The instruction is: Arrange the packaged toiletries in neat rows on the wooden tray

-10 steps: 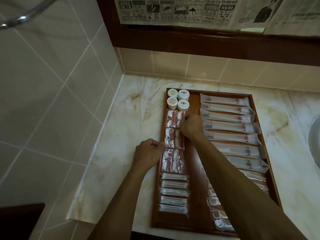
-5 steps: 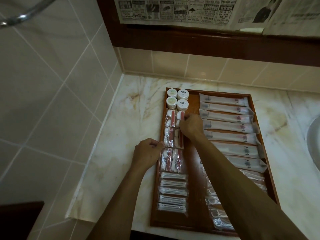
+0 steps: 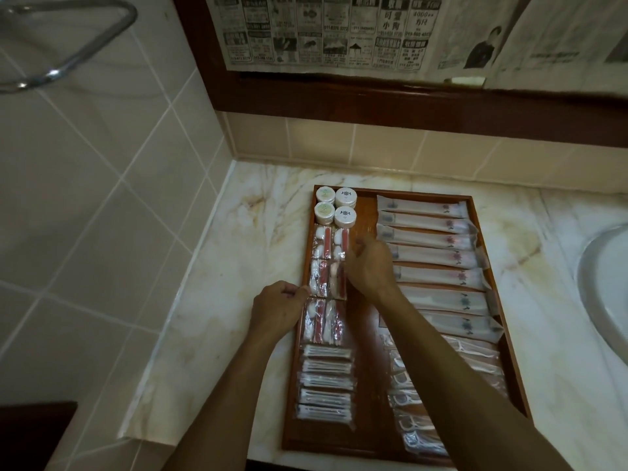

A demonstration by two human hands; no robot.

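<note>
Dim, soft light (wide-angle edge bending)

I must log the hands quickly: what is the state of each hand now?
Left hand: fingers curled, pinching the edge of a cotton packet.
Right hand: beside the packets, blurred; cannot be told.

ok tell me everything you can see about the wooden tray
The wooden tray is a reddish-brown rectangle with a low raised rim, lying flat on the marble counter near the tiled corner. Packaged toiletries fill it in two columns with a bare strip between. The left hand rests at its left rim; the right hand reaches over its middle.
</note>
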